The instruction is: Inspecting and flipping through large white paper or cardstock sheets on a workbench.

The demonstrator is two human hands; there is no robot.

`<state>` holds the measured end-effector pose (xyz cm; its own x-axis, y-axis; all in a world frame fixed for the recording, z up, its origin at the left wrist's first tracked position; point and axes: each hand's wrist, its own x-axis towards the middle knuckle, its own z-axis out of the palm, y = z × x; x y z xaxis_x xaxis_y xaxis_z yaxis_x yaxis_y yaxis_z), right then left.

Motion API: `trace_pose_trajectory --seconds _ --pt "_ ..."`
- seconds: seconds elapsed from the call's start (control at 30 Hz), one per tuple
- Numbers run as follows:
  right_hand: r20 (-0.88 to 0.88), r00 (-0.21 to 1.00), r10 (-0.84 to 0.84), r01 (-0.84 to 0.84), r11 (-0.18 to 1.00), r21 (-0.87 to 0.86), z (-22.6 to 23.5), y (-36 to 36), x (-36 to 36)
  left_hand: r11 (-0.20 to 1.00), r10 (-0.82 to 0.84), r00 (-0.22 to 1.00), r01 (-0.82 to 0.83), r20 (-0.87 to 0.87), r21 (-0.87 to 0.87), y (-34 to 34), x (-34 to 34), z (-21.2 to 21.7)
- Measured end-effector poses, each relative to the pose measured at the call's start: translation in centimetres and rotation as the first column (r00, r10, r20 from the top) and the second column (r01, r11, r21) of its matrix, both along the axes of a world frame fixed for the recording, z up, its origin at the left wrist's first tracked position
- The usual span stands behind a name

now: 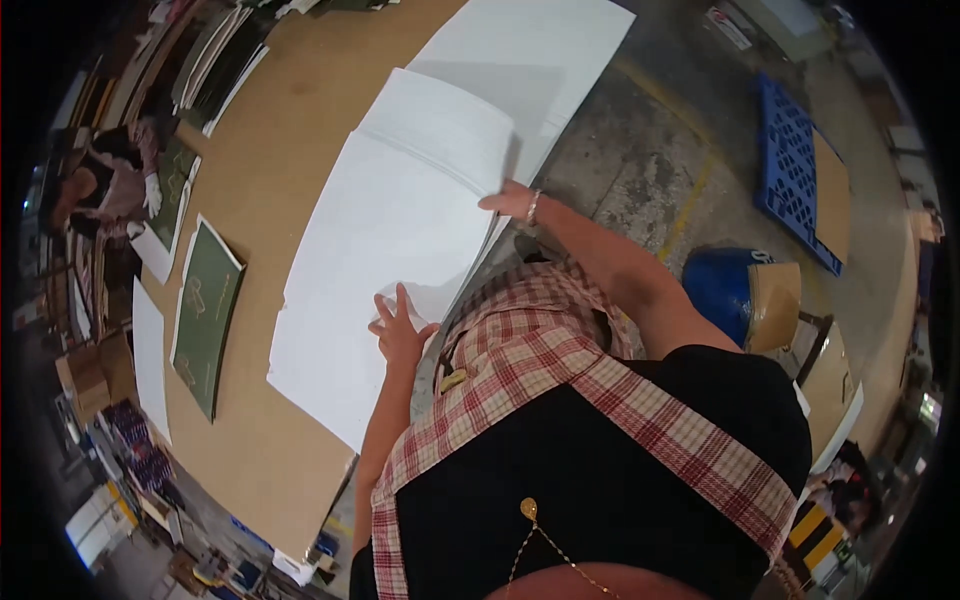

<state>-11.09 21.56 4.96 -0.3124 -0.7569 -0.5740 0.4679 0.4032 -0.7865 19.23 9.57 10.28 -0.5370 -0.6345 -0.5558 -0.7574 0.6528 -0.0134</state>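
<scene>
A large white sheet of paperboard [375,215], with a crease across its far part, lies along the near edge of the table. Its far panel [440,115] rises a little and throws a shadow on another white sheet [530,60] beneath it. At the right edge, close to the crease, my right hand [514,201] grips the creased sheet with the thumb on top; the other fingers are partly hidden. My left hand [402,332] rests on the near part of the same sheet, fingers spread and holding nothing.
The tan table [270,270] bears a stack of green printed boards [208,315] and a white sheet [150,355]. Across it stands a person [105,180] in a white glove. On the right are a blue pallet [790,160] and a blue drum-like stool [715,290].
</scene>
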Motion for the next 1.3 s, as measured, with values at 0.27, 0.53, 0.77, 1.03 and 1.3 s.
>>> trace_pose_trajectory --seconds 0.27,0.53,0.77,1.03,1.3 --pt "-0.969 0.246 0.008 -0.045 0.999 -0.003 6.4 -1.4 13.0 0.999 -0.018 0.999 0.019 -0.037 0.045 1.4 -1.0 -2.3" --pt "-0.442 0.893 -0.078 0.083 0.997 -0.009 0.1 2.0 0.3 0.997 -0.054 0.998 0.052 -0.039 -0.05 1.9 -1.5 -1.0" --pt "0.547 0.806 -0.226 0.399 0.89 -0.221 -4.7 2.3 -0.7 0.994 -0.067 0.998 0.067 0.002 -0.086 0.7 0.9 0.3" --pt "-0.905 0.414 -0.098 -0.001 0.994 -0.108 5.8 -2.4 5.9 0.998 -0.039 0.999 0.039 -0.006 -0.056 1.4 0.0 -0.2" --pt "-0.979 -0.17 -0.11 -0.217 0.974 -0.071 4.5 -3.0 16.4 0.999 -0.031 0.966 0.029 -0.256 -0.015 0.8 3.2 -2.6"
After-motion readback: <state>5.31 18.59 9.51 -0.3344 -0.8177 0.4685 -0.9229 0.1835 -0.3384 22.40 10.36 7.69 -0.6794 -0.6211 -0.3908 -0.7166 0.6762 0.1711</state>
